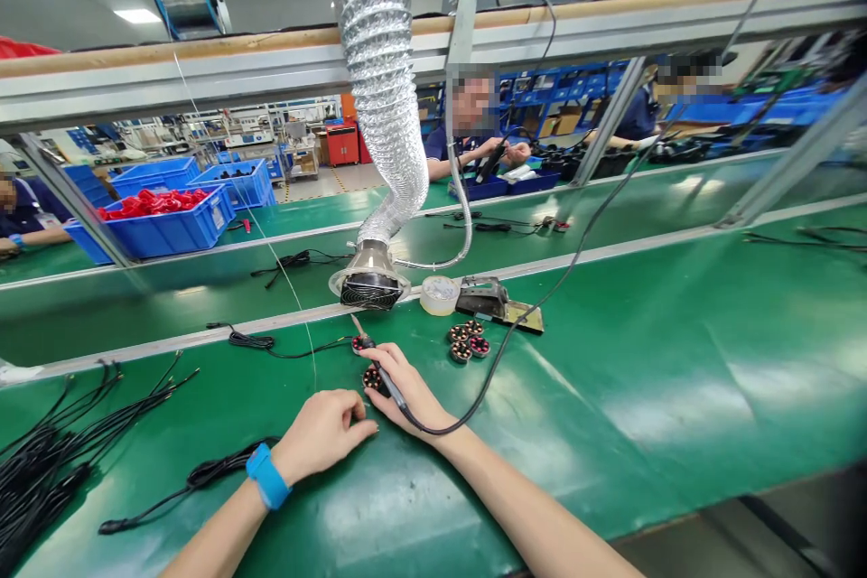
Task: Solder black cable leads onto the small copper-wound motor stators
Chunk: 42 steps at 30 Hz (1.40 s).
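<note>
In this busy workshop the green bench [643,361] is stretching out before us, with a silver duct [383,63] hanging above it and a black fan [371,291] sitting at its mouth. We are resting our hands close to each other. Our right hand [412,386] is gripping the iron [391,386], its tip pointing away from us and its cord [493,379] looping off rightward. One coil [358,344] is lying by the iron's front end, and another [372,377] is showing just beside the right fingers. Our left hand [323,433] is curling its fingers; whether it is pinching the thin wire [293,291], we cannot tell. Four more coils [461,351] are clustering to the right, near the tape [439,295] and stand [482,296], while black cables [41,488] are spreading at our left.
</note>
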Available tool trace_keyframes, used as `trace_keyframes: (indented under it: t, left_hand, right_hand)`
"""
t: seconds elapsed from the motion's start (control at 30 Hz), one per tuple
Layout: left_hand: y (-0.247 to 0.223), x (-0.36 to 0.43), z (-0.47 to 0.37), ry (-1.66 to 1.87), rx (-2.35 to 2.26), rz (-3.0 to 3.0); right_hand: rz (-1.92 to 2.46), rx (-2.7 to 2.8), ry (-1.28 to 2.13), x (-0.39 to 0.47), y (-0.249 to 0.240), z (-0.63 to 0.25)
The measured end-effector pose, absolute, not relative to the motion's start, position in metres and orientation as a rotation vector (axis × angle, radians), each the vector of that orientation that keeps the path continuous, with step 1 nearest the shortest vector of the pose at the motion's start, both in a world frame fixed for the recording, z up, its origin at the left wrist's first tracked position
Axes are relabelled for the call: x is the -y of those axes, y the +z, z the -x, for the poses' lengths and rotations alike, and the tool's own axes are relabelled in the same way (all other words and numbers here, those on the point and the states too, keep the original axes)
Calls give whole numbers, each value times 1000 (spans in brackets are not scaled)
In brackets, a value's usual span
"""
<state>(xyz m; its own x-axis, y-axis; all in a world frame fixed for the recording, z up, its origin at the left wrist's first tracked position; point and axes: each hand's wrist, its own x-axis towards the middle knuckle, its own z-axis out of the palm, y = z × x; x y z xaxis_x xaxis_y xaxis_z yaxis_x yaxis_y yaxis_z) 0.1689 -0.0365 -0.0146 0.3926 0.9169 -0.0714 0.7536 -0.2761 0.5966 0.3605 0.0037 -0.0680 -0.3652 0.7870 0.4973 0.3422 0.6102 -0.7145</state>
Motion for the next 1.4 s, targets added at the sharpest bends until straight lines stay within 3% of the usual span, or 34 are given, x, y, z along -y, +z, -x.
trace_keyframes:
  t: [0.23, 0.5, 0.67, 1.4]
  left_hand:
    - [-11, 38, -167, 220, -1363, -2223]
    - [0, 21, -160, 704, -1233, -1440]
    - [-2, 19, -162, 823, -1278, -1234]
    - [-26, 24, -169, 1002, -1324, -1497]
  right_hand:
    - [939, 1981, 582, -7, -64, -362]
    - [879, 1956, 639, -4, -69, -363]
    - [828, 1945, 671, 1, -67, -358]
    - [680, 1497, 957, 5, -54, -342]
